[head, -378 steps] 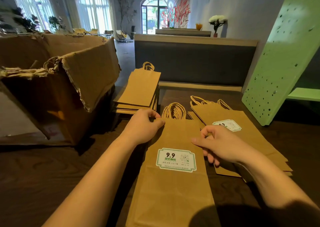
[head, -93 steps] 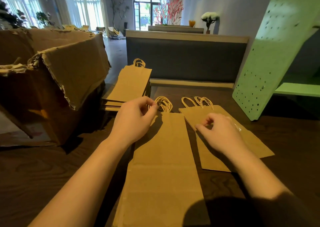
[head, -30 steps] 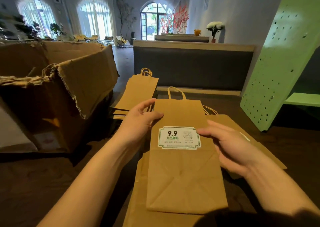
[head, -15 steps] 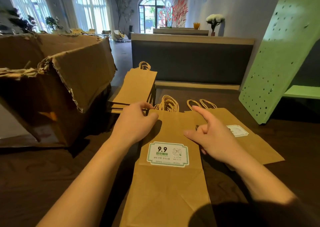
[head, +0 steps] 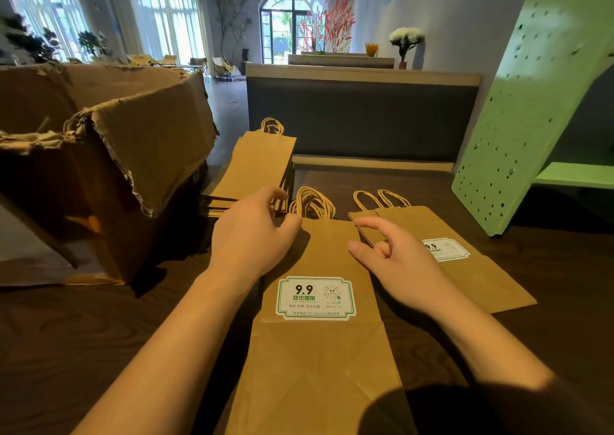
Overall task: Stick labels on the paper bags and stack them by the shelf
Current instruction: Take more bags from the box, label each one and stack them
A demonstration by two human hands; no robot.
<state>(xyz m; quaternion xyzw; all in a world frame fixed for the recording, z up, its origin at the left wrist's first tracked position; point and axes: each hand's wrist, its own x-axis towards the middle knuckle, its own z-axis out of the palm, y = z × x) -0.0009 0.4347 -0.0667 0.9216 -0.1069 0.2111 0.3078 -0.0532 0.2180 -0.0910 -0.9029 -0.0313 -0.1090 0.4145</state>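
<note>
A brown paper bag (head: 319, 351) lies flat in front of me on a pile of bags, with a white and green "9.9" label (head: 315, 297) stuck on its middle. My left hand (head: 252, 235) rests on the bag's top-left corner beside the twisted handles (head: 312, 202), fingers loosely curled. My right hand (head: 392, 262) hovers over the bag's right edge, fingers relaxed and holding nothing. To the right lies a second pile of bags (head: 471, 285), its top bag carrying a label (head: 445, 249) partly hidden by my right hand.
A stack of plain bags (head: 259, 169) sits behind my left hand. A torn cardboard box (head: 99, 169) stands at the left on the dark wooden table (head: 66, 351). A green perforated shelf (head: 531, 119) rises at the right. A dark bench back (head: 362, 119) lies beyond the table.
One second ago the labelled bag was held up between both hands; now it lies flat on the pile. My right hand's pointing finger has lowered over the bag's edge.
</note>
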